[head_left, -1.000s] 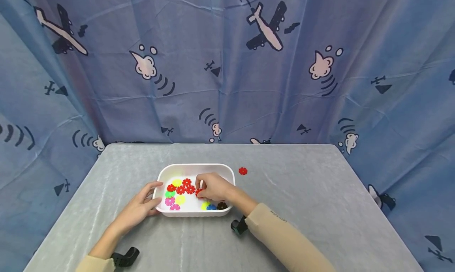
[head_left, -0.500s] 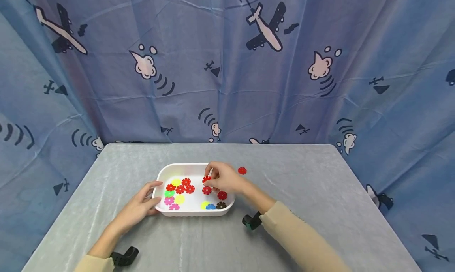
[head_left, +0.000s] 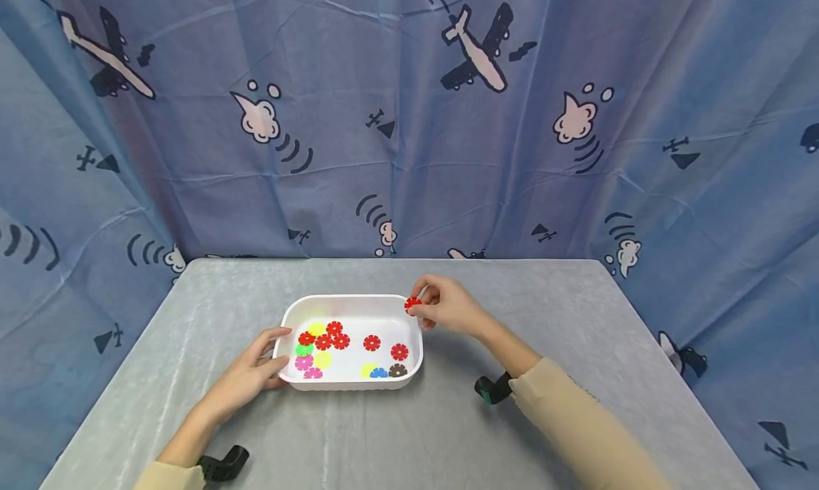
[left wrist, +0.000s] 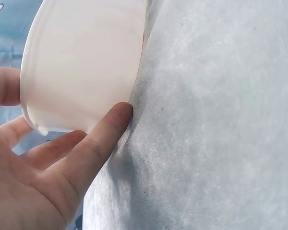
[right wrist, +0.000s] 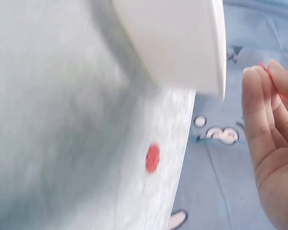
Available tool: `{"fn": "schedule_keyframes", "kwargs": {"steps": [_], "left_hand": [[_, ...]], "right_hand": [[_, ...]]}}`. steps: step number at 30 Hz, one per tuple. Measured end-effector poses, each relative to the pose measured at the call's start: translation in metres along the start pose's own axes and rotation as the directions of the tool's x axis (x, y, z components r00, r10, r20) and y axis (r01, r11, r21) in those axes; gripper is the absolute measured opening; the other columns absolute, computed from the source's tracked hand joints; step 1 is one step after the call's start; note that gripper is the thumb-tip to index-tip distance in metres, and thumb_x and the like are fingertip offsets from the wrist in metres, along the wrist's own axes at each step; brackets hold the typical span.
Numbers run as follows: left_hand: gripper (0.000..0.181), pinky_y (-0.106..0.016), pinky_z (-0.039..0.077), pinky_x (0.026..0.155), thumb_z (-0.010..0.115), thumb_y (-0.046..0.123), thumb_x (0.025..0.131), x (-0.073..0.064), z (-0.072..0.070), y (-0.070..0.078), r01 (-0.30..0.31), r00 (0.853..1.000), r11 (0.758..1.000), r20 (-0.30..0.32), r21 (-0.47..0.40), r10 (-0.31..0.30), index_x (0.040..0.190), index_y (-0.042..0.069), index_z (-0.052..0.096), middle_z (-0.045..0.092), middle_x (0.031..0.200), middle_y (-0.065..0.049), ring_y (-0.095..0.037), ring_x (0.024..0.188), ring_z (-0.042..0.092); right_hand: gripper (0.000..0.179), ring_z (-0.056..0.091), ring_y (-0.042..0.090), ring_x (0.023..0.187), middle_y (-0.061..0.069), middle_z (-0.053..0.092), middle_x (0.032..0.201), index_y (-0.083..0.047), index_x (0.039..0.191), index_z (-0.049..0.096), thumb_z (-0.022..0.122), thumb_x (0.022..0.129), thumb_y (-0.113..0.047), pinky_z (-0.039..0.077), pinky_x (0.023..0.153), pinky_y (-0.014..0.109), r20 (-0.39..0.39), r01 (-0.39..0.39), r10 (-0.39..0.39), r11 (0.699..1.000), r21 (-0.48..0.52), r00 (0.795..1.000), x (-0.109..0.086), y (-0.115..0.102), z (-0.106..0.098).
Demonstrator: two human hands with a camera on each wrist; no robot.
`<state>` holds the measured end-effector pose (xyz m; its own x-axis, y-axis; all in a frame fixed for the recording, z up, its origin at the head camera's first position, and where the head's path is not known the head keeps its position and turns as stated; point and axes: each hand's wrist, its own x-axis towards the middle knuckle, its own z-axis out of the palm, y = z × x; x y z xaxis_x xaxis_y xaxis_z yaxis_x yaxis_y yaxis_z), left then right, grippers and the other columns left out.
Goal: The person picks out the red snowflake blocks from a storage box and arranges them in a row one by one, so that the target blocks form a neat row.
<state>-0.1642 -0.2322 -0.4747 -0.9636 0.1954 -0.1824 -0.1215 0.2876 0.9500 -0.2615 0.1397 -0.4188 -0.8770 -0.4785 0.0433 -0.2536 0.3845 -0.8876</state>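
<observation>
A white plastic tray (head_left: 352,386) stands on the table. My left hand (head_left: 252,365) holds its left end, fingertips over the rim; in the left wrist view other fingers (left wrist: 93,148) touch its outer wall. Inside lie notched, flower-shaped plastic discs: several red ones, with pink, yellow, green, blue and brown ones. My right hand (head_left: 451,306) pinches a red disc (head_left: 412,304) between thumb and fingers above the tray's right rear corner. In the right wrist view only that disc's thin edge shows. Another red disc (right wrist: 152,158) lies on the table beyond the tray, hidden by my hand in the head view.
Grey cloth covers the table (head_left: 544,319). A blue curtain (head_left: 409,120) printed with planes and clouds hangs behind and at both sides. Black wrist devices are on both forearms, the left device (head_left: 225,464) near the front edge of view.
My right hand has lifted a red disc from inside the tray and carried it right and away, over the right rim. The left hand has stayed on the tray.
</observation>
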Motion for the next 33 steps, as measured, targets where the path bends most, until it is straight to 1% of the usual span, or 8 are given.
{"fn": "schedule_keyframes", "kwargs": {"steps": [5, 9, 13, 16, 20, 26, 30, 33], "left_hand": [[0.055, -0.038, 0.061, 0.084, 0.057, 0.012, 0.104, 0.000, 0.000, 0.000, 0.005, 1.000, 1.000, -0.003, 0.004, -0.005, 0.153, 0.008, 0.033, 0.032, 0.157, -0.027, -0.035, 0.122, 0.059], [0.055, -0.038, 0.061, 0.085, 0.057, 0.013, 0.104, 0.000, 0.000, 0.001, 0.010, 1.000, 1.000, -0.005, 0.008, -0.010, 0.153, 0.009, 0.034, 0.032, 0.156, -0.026, -0.035, 0.123, 0.058], [0.054, -0.038, 0.061, 0.085, 0.056, 0.012, 0.104, 0.000, 0.000, 0.000, 0.015, 1.000, 1.000, -0.008, 0.012, -0.015, 0.153, 0.008, 0.034, 0.033, 0.156, -0.026, -0.035, 0.122, 0.059], [0.053, -0.037, 0.060, 0.085, 0.056, 0.013, 0.104, 0.001, 0.000, 0.000, 0.024, 1.000, 1.000, -0.012, 0.017, -0.023, 0.153, 0.009, 0.035, 0.033, 0.156, -0.025, -0.034, 0.123, 0.058], [0.054, -0.037, 0.060, 0.085, 0.056, 0.013, 0.104, 0.001, 0.000, 0.000, 0.029, 0.999, 0.999, -0.016, 0.018, -0.029, 0.153, 0.009, 0.034, 0.032, 0.157, -0.026, -0.035, 0.124, 0.058], [0.054, -0.037, 0.060, 0.085, 0.056, 0.012, 0.104, 0.000, 0.001, 0.000, 0.020, 1.000, 1.000, -0.022, 0.009, -0.020, 0.153, 0.009, 0.035, 0.032, 0.157, -0.027, -0.037, 0.125, 0.058], [0.054, -0.038, 0.060, 0.085, 0.056, 0.012, 0.104, 0.000, 0.001, 0.000, 0.014, 1.000, 1.000, -0.021, -0.002, -0.014, 0.153, 0.008, 0.034, 0.032, 0.157, -0.027, -0.037, 0.125, 0.058], [0.054, -0.039, 0.060, 0.086, 0.057, 0.011, 0.104, 0.000, 0.001, 0.000, 0.015, 1.000, 1.000, -0.022, -0.004, -0.015, 0.153, 0.008, 0.035, 0.033, 0.156, -0.027, -0.036, 0.124, 0.058]], "right_hand": [[0.022, 0.067, 0.023, 0.061, 0.021, 0.068, 0.082, -0.001, 0.103, 0.060, 0.077, 0.089, -0.001, 0.061, 0.067, 0.056, -0.029, -0.061, 0.060, 0.997, -0.044, 0.998, -0.004, 0.012, -0.021], [0.024, 0.068, 0.024, 0.064, 0.020, 0.066, 0.084, 0.000, 0.106, 0.059, 0.076, 0.089, 0.000, 0.062, 0.068, 0.049, -0.066, -0.106, 0.104, 0.994, -0.028, 0.992, -0.006, 0.025, -0.035], [0.024, 0.071, 0.030, 0.068, 0.030, 0.067, 0.091, 0.003, 0.109, 0.058, 0.074, 0.091, 0.000, 0.062, 0.072, 0.053, -0.107, -0.133, 0.133, 0.991, 0.008, 0.985, -0.007, 0.038, -0.045], [0.023, 0.072, 0.035, 0.072, 0.032, 0.068, 0.096, 0.005, 0.110, 0.058, 0.072, 0.092, 0.001, 0.061, 0.075, 0.055, -0.133, -0.155, 0.155, 0.988, 0.013, 0.979, -0.005, 0.049, -0.051], [0.024, 0.072, 0.030, 0.071, 0.026, 0.069, 0.093, 0.007, 0.113, 0.059, 0.070, 0.092, 0.003, 0.062, 0.073, 0.048, -0.166, -0.212, 0.210, 0.977, 0.005, 0.963, -0.001, 0.065, -0.052], [0.026, 0.071, 0.022, 0.069, 0.018, 0.064, 0.088, 0.008, 0.115, 0.060, 0.070, 0.091, 0.005, 0.062, 0.066, 0.034, -0.177, -0.303, 0.298, 0.953, -0.002, 0.938, 0.007, 0.084, -0.045], [0.027, 0.070, 0.021, 0.069, 0.019, 0.063, 0.088, 0.011, 0.115, 0.060, 0.069, 0.090, 0.009, 0.062, 0.065, 0.033, -0.171, -0.315, 0.316, 0.948, 0.030, 0.933, 0.010, 0.090, -0.040], [0.027, 0.070, 0.020, 0.068, 0.019, 0.063, 0.088, 0.012, 0.116, 0.061, 0.069, 0.090, 0.010, 0.062, 0.064, 0.032, -0.165, -0.317, 0.316, 0.948, 0.018, 0.934, 0.011, 0.091, -0.039]]}}
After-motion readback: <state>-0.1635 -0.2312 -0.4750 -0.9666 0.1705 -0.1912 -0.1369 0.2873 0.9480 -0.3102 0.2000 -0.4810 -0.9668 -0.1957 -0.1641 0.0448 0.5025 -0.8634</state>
